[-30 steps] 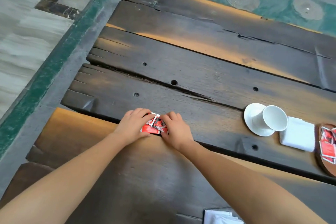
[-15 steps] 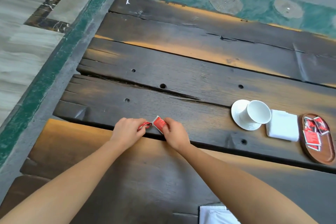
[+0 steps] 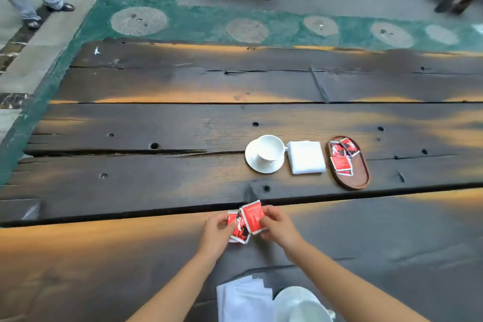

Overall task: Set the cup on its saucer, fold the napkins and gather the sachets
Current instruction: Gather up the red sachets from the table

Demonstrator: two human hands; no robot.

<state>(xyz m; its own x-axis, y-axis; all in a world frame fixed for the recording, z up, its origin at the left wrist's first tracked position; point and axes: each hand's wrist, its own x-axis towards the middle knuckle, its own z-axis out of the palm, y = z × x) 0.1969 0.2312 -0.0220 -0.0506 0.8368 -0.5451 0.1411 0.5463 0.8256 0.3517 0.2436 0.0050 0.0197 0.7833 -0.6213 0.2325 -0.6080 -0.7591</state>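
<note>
Both hands had the red sachets (image 3: 245,222) pinched between them, lifted just off the table (image 3: 130,256). The left hand (image 3: 215,230) was closed on the lower packets, thumb over the top. The right hand (image 3: 278,225) held its fingertips shut on the edge of one larger-looking packet, tilted up toward the camera. That looked like squaring loose packets into one stack, so they could travel as a single bundle rather than one at a time. How many were in the bundle could not be told.

Further out, across the plank gap, sat a finished setting. A white cup (image 3: 270,148) lay tipped on its side on its saucer (image 3: 252,162), with its mouth toward the camera. Just beside it was a folded napkin (image 3: 306,157), and next to that an oval wooden tray (image 3: 362,178). The tray held several more red sachets (image 3: 341,158), loosely overlapped toward its far end, with the near end bare.

At the near edge, between the forearms, lay another white napkin (image 3: 243,298), seemingly unfolded. A second piece of white crockery (image 3: 300,303) partly overlapped it. The held bundle probably belonged with this near setting, though no tray for it showed.
</note>
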